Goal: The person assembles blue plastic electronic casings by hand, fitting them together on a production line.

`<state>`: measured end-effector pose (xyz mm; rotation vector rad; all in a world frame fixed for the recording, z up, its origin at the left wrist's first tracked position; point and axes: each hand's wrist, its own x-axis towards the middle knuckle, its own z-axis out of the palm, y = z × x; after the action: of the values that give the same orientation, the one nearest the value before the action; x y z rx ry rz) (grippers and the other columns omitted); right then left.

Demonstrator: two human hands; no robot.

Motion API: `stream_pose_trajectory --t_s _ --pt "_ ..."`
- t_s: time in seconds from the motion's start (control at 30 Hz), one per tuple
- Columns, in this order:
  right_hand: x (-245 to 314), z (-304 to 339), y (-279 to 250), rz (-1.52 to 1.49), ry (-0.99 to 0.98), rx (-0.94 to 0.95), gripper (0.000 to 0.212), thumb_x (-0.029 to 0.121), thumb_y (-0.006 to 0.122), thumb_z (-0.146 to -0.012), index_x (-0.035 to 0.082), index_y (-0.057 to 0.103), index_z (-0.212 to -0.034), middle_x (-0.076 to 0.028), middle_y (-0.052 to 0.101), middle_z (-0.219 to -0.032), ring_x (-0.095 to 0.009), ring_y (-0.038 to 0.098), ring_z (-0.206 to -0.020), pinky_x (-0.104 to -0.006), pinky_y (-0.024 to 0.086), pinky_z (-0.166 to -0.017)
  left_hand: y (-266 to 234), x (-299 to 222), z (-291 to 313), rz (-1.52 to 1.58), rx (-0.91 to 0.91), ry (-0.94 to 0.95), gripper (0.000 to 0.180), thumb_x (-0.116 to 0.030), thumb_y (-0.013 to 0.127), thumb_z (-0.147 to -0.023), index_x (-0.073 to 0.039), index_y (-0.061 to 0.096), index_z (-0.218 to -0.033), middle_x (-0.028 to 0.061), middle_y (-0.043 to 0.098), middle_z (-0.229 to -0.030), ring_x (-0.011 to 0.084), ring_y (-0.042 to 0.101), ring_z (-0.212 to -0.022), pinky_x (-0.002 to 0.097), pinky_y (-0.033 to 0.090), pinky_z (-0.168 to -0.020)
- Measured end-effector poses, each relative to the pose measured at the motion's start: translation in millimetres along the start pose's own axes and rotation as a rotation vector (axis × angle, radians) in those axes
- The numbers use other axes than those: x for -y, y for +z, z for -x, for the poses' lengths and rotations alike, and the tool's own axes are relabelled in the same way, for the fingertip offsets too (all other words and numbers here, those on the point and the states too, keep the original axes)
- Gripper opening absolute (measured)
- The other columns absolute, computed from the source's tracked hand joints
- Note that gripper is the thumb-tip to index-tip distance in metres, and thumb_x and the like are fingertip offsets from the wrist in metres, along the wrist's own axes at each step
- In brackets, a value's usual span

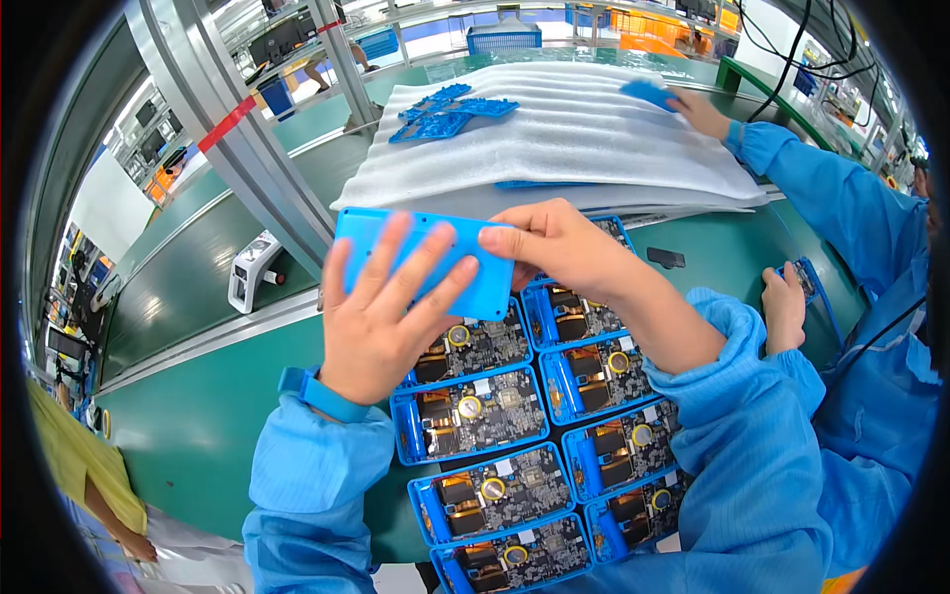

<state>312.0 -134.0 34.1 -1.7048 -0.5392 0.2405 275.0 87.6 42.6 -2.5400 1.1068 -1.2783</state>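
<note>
A flat blue plastic cover [426,259], with small holes along its edges, is held up over the bench. My right hand [564,247] pinches it at its right end between thumb and fingers. Across its face my left hand [381,327] lies with fingers spread, slightly blurred; whether they press on it I cannot tell. Below both hands, open blue cases [473,408] stand in two columns. Each visible one holds a dark circuit board, a round yellow-rimmed part and a blue cylinder. My right forearm hides some of the right column.
White foam sheeting [564,139] spans the far bench, with several blue covers [445,114] on top. A co-worker on the right has one hand [701,111] at a blue piece and another [785,307] on a blue case. A metal post [223,119] rises at left beside a white device [255,272].
</note>
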Motion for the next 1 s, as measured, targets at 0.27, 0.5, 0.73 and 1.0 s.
stream_pose_trajectory --t_s 0.27,0.5,0.73,1.0 --pt "-13.6 -3.7 3.2 0.149 -0.033 -0.208 0.039 0.036 0.057 -0.091 -0.002 0.064 -0.097 -0.004 0.066 -0.078 -0.015 0.064 -0.074 -0.0278 0.05 -0.067 12.7 8.6 -7.8 0.416 0.049 -0.004 0.038 -0.021 0.071 -0.071 -0.012 0.064 -0.107 0.0026 0.067 -0.1 0.0196 0.064 -0.088 0.0316 0.047 -0.071" --pt "-16.9 -2.5 4.1 0.837 -0.548 -0.086 0.024 0.026 0.066 -0.08 0.009 0.066 -0.098 -0.011 0.066 -0.083 -0.029 0.061 -0.075 -0.0355 0.047 -0.065 30.5 19.0 1.8 0.617 0.229 -0.183 0.033 -0.015 0.07 -0.076 -0.007 0.064 -0.106 0.0109 0.067 -0.09 0.0264 0.063 -0.073 0.0328 0.047 -0.064" --pt "-23.7 -6.1 5.6 0.51 -0.491 -0.115 0.027 0.032 0.062 -0.083 0.009 0.065 -0.095 -0.014 0.064 -0.08 -0.032 0.061 -0.077 -0.0408 0.047 -0.067 41.7 24.0 2.1 0.983 0.343 -0.363 0.032 -0.01 0.065 -0.082 0.005 0.059 -0.11 0.0142 0.066 -0.096 0.0175 0.062 -0.087 0.029 0.048 -0.079" --pt "-12.5 6.2 12.3 0.711 -0.426 -0.147 0.037 0.03 0.068 -0.078 0.009 0.061 -0.108 -0.012 0.064 -0.082 -0.031 0.062 -0.074 -0.037 0.049 -0.066 30.1 30.3 8.1 1.416 0.275 -0.554 0.038 -0.008 0.067 -0.082 0.0 0.054 -0.117 0.0088 0.061 -0.11 0.012 0.056 -0.1 0.0271 0.043 -0.088"
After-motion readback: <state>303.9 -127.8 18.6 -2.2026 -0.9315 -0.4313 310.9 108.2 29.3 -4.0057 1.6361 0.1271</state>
